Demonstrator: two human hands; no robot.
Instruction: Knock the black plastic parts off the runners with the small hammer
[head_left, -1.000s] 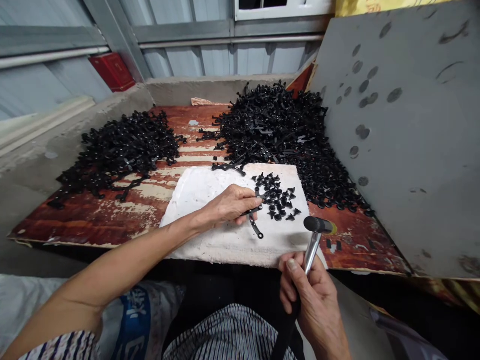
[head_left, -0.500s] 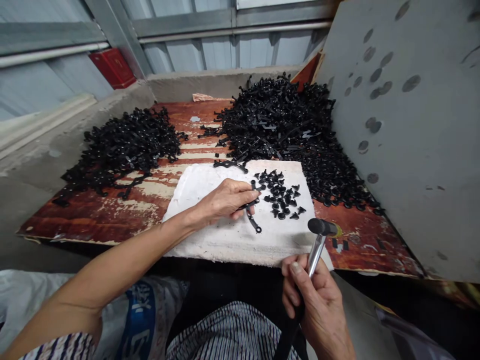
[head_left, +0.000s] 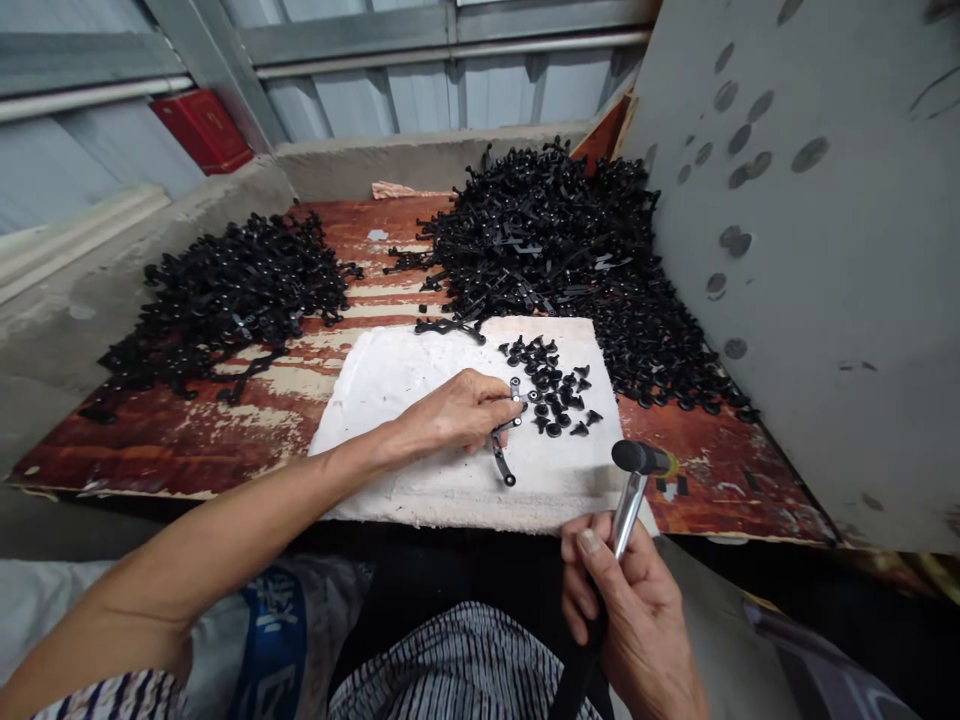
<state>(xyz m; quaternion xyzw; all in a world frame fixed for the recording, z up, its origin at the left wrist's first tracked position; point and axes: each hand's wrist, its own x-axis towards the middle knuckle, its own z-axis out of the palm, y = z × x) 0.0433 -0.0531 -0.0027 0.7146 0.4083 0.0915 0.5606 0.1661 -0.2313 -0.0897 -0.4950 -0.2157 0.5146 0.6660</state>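
Over a white cloth pad, my left hand is closed on a thin black jointed bracket, whose arms stick out past the thumb and fingertips. Just right of these fingers lie several small black studs with round heads, loose on the pad. My right hand grips a small mallet below its head, at the pad's front right edge. The mallet has a black head, a yellow band at its far end and a shiny metal shaft; the fist hides part of its dark handle.
A big heap of black parts covers the back right of the worn red-brown board. Another heap lies at the left. A grey panel stands along the right side. Two black brackets rest at the pad's back edge.
My left hand has tilted the bracket, so more of its upper arms shows beside the fingers. The whole view has shifted slightly. My right hand keeps the mallet in nearly the same place.
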